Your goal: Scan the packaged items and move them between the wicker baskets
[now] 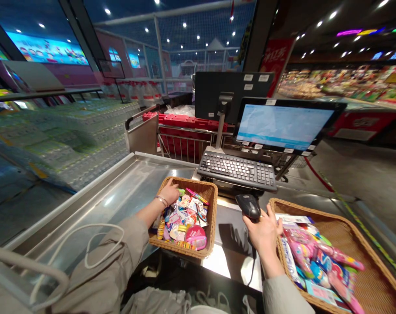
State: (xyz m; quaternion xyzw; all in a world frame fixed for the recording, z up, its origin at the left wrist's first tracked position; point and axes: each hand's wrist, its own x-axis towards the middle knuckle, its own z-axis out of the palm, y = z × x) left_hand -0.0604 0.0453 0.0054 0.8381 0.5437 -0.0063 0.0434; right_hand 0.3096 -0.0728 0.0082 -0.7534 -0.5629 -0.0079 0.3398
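My left hand (pixel 169 192) reaches into a wicker basket (pixel 211 218) full of small colourful packets, its fingers curled down among the packets at the far left corner. What it grips is hidden. My right hand (pixel 264 231) holds a black handheld barcode scanner (pixel 248 206) over the counter, fingers wrapped round its handle, cable trailing down. A second wicker basket (pixel 374 279) with pink and blue packets sits just right of that hand.
A black keyboard (pixel 237 170) and a lit monitor (pixel 282 125) stand behind the baskets. A steel counter (pixel 119 192) stretches left. Red shopping baskets (pixel 184 124) and a wire trolley sit beyond. A white cable (pixel 96 244) loops over my left sleeve.
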